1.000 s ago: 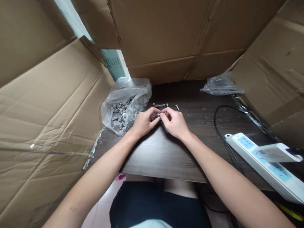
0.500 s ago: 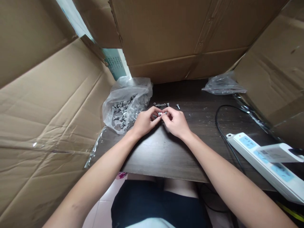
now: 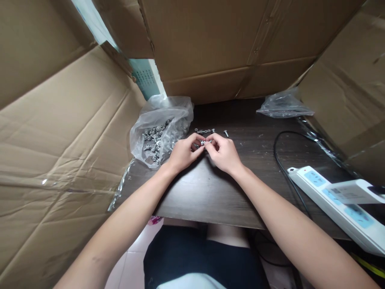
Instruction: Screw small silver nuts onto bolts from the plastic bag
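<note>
Over the middle of the table, my left hand (image 3: 184, 153) and my right hand (image 3: 224, 153) meet at the fingertips. Between them is a small silvery bolt (image 3: 202, 143), apparently with a nut on it, pinched from both sides; the fingers cover much of it. Just behind the hands lie several loose nuts and bolts (image 3: 202, 131) in a short row. One bolt (image 3: 226, 133) rests a little apart to the right. To the left of my left hand, an open clear plastic bag (image 3: 138, 138) holds many metal fasteners.
Cardboard walls (image 3: 210, 86) enclose the dark wooden table (image 3: 207, 200) at the back and sides. A flat clear plastic bag (image 3: 284, 105) lies at the back right. A white power strip (image 3: 327, 200) with a plugged-in adapter and a black cable (image 3: 275, 154) occupies the right side.
My fingers have shifted very slightly around the bolt, and the right-hand fingertips cover more of its right end. The view has moved a little; all else lies as before.
</note>
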